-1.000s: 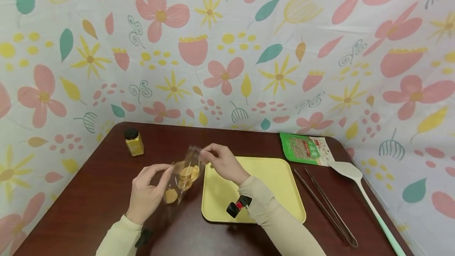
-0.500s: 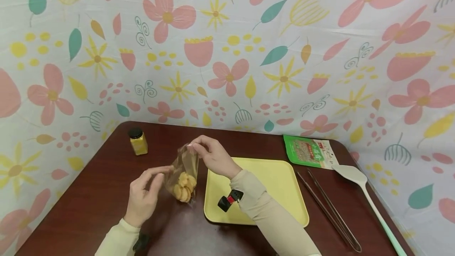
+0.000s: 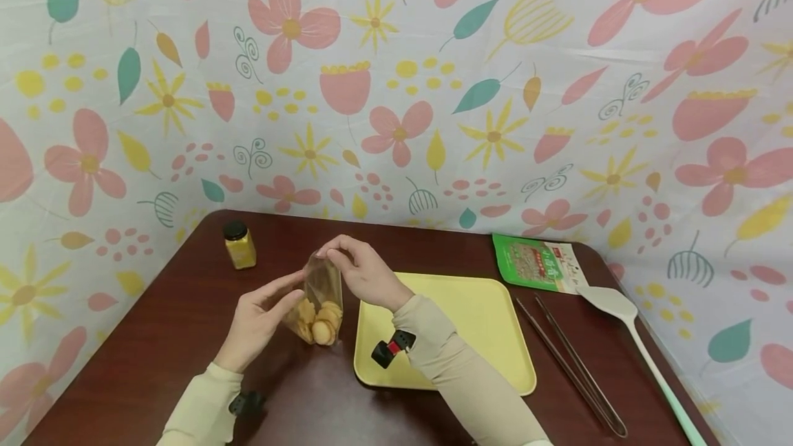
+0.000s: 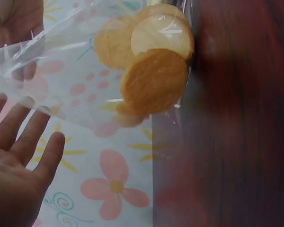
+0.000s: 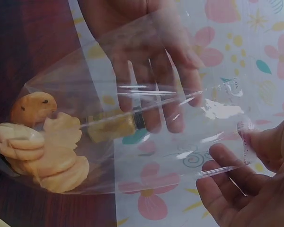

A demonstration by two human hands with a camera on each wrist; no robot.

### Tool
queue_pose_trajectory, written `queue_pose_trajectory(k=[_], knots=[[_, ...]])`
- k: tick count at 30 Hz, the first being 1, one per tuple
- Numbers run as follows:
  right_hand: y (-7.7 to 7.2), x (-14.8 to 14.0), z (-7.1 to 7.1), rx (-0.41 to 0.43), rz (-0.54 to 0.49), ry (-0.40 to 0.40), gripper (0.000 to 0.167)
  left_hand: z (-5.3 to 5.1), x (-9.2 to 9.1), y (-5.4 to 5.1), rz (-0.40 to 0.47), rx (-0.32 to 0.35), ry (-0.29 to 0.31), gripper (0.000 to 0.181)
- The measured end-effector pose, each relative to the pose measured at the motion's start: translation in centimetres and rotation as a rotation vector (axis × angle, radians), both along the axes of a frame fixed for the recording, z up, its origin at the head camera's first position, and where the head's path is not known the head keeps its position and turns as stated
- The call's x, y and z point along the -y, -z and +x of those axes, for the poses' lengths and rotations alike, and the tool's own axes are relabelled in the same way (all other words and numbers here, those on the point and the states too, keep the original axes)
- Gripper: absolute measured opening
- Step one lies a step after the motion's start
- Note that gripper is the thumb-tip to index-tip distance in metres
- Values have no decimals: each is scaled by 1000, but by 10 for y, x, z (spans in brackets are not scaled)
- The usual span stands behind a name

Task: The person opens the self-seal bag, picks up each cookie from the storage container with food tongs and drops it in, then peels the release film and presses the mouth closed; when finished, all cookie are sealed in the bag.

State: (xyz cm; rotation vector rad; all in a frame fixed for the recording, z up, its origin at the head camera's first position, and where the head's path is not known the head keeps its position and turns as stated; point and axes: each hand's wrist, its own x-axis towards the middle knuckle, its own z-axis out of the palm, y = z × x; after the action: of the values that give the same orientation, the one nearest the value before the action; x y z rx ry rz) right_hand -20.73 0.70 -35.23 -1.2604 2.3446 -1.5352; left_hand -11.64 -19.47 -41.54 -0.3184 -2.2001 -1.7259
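A clear plastic bag (image 3: 323, 274) of round golden biscuits (image 5: 61, 165) hangs upright between the hands, left of the yellow tray. My right hand (image 3: 369, 277) pinches its top edge between thumb and fingers; the right wrist view shows this grip on the bag's printed end. Beside the bag, my left hand (image 3: 257, 322) has its fingers extended. Through the film in the right wrist view, the left hand (image 5: 149, 71) shows straight fingers against or just behind the bag. In the left wrist view the biscuits (image 4: 154, 80) lie gathered at the bag's bottom.
A yellow tray (image 3: 471, 315) lies right of the bag on the dark table (image 3: 155, 336). Metal tongs (image 3: 573, 367), a white spatula (image 3: 619, 308) and a green food packet (image 3: 535, 263) lie farther right. A black-lidded jar (image 3: 239, 246) stands at the back left.
The bag has swung from tilted to upright, its biscuits settling at the bottom. My right hand has moved left and slightly up with the top edge; my left hand has shifted a little right.
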Motion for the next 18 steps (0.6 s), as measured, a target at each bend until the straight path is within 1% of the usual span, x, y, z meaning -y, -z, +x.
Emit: queue_pose_trajectory(k=[1, 4, 8, 12, 15, 18], knots=[[1, 0, 0, -1, -4, -5, 20, -1, -2, 0, -4, -11, -12, 32], [2, 1, 1, -4, -12, -21, 21, -6, -6, 1, -23, -71, -38, 29], [4, 3, 2, -27, -16, -34, 23, -14, -10, 3, -49, -193, -49, 27], [6, 3, 2, -37, -16, -44, 21, -19, -13, 3, -72, -298, -77, 25], [7, 3, 2, -35, -25, -46, 21, -20, -15, 1, -84, -347, -96, 20], [7, 1, 4, -28, -32, -10, 24, -19, -17, -4, -86, -364, -128, 18]])
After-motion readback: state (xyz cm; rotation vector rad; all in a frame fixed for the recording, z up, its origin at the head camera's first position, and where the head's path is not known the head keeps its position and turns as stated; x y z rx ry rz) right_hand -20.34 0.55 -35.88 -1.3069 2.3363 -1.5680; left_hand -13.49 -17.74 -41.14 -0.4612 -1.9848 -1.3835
